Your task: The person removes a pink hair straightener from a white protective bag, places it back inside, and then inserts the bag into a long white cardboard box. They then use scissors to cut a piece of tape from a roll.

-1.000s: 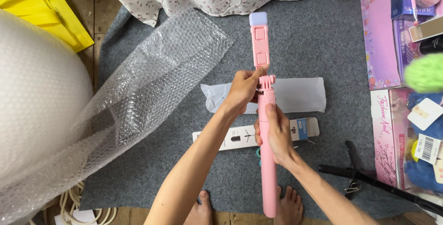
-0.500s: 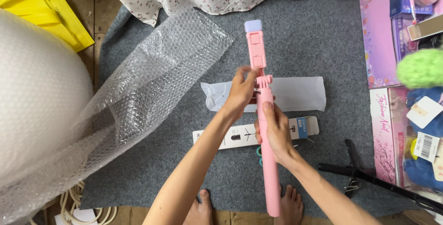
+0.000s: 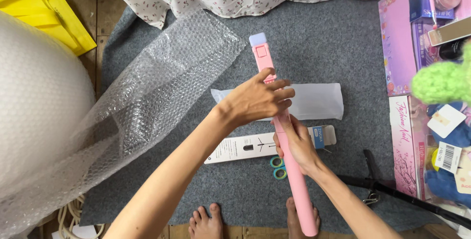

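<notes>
Both hands hold the pink telescopic stick [image 3: 287, 146] above the grey carpet [image 3: 343, 48], left hand [image 3: 255, 100] closed near its head, right hand [image 3: 297, 143] clamped mid-shaft, already out of its white box [image 3: 245, 148], the bubble wrap [image 3: 162, 92] lying unused alongside.

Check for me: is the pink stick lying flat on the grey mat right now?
No, both hands, left hand and right hand, hold the pink stick above the grey mat.
</notes>
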